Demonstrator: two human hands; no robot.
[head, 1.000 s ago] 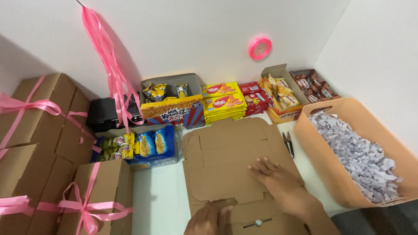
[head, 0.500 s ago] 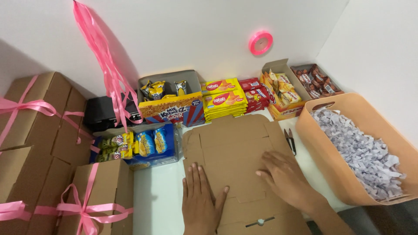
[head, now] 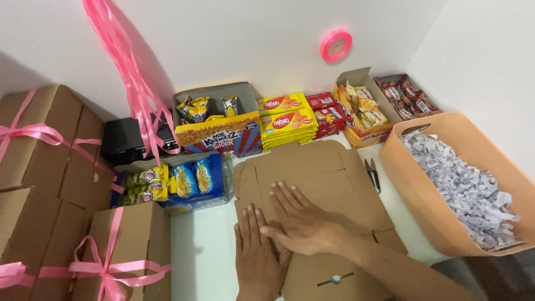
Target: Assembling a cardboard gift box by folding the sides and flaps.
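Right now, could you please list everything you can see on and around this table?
Flat unfolded brown cardboard box blank: one, table centre.
Closed brown cardboard boxes tied with pink ribbon: several, stacked left.
Loose pink ribbon strands: one bunch, hanging on the wall.
Pink ribbon roll: one, on the wall.
Snack packets in open cartons: many, yellow, red, blue, along the back.
Orange tub of white shredded paper: one, right.
Small dark scissors: one, beside the blank.
Left hand: flat on the blank.
Right hand: flat on the blank.
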